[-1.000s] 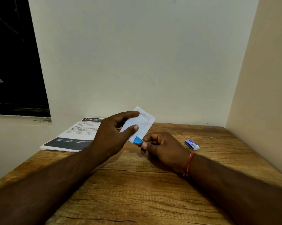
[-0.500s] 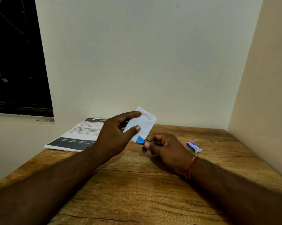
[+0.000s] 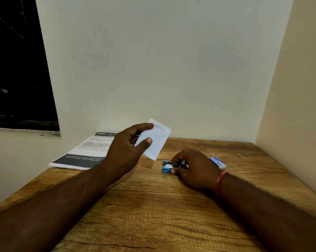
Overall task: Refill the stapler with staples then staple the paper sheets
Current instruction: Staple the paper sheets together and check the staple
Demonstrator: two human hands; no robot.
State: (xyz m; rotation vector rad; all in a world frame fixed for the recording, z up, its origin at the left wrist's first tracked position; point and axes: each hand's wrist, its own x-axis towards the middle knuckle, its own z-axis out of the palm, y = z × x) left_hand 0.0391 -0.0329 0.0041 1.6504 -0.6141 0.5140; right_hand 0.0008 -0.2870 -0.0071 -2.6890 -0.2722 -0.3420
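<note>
The left hand (image 3: pixel 125 153) pinches the sheets (image 3: pixel 154 140), a staple apparently already in their corner, above the tabletop (image 3: pixel 153 215), while the right hand (image 3: pixel 193 169) rests closed around the stapler (image 3: pixel 169 166), so little seems left.

The left hand (image 3: pixel 124 151) held the folded paper sheets (image 3: pixel 154 140) above the wooden table (image 3: pixel 153 215), thumb in front and fingers behind, a staple showing near the sheets' far corner. Below and right of that grip, the right hand (image 3: pixel 193 170) closed around the blue stapler (image 3: pixel 169 166) on the tabletop. Just beyond it lay the staple box (image 3: pixel 217 162); left of the held sheets, a printed leaflet (image 3: pixel 80 155).
</note>
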